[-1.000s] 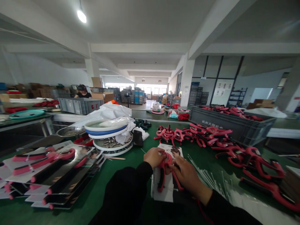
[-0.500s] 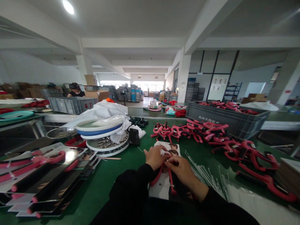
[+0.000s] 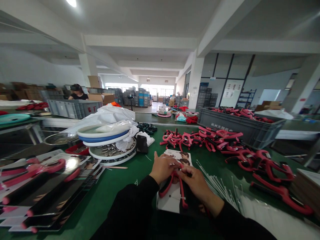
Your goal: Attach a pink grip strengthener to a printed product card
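Note:
A printed card (image 3: 172, 200) lies on the bench in front of me, with a pink two-legged tool (image 3: 184, 196) resting on it; its kind is not clear. My left hand (image 3: 163, 167) is over the upper end of the tool, its fingers bent around the pink part. From the right, my right hand (image 3: 196, 181) pinches at the same spot, and the fingertips of both hands nearly meet. A small white tie is around the tool's right leg. Whatever lies under the fingertips is mostly hidden.
White cable ties (image 3: 220, 186) fan out at the right. Beyond them lie many pink-and-black tools (image 3: 207, 136), before a grey crate (image 3: 240, 125). Stacked carded tools (image 3: 47, 186) are at the left. Round trays (image 3: 110, 151) hold metal parts. A person (image 3: 78, 94) is at the back.
The view has shifted slightly. My left hand has moved a little to the left, its fingers now flatter over the tool's top. The right hand keeps its pinch there.

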Demonstrator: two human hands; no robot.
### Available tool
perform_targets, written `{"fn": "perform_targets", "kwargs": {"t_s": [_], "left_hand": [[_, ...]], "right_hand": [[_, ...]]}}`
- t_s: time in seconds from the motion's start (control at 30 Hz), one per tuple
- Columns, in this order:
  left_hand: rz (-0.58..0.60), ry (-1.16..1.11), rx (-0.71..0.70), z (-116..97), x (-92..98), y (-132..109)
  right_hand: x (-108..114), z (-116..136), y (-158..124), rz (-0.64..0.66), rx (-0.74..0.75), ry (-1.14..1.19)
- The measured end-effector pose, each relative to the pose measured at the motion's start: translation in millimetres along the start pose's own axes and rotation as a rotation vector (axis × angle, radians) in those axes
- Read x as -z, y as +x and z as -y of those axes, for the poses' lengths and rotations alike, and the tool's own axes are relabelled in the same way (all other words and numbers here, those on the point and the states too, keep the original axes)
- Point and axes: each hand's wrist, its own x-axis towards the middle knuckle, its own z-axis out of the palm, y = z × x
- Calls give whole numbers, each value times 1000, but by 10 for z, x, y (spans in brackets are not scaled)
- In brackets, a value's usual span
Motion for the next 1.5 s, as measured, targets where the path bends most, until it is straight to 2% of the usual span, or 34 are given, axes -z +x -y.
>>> {"fn": "perform_targets", "kwargs": {"t_s": [0.2,0.4,0.77,1.13,1.5], "left_hand": [[0,125,-137,-23,74,-94],[-11,149,-168,-26,40,-106],[-50,51,-114,60,-47,-132],[-14,72,-102,33,-23,-132],[-8,-15,-122,63,-34,-130]], "right_hand": [[-13,-17,-5,20,-15,43],[2,0,-16,20,-12,54],[21,9,9,76,-12,71],[52,46,-5,106,39,103],[6,18,21,101,-46,151]]}}
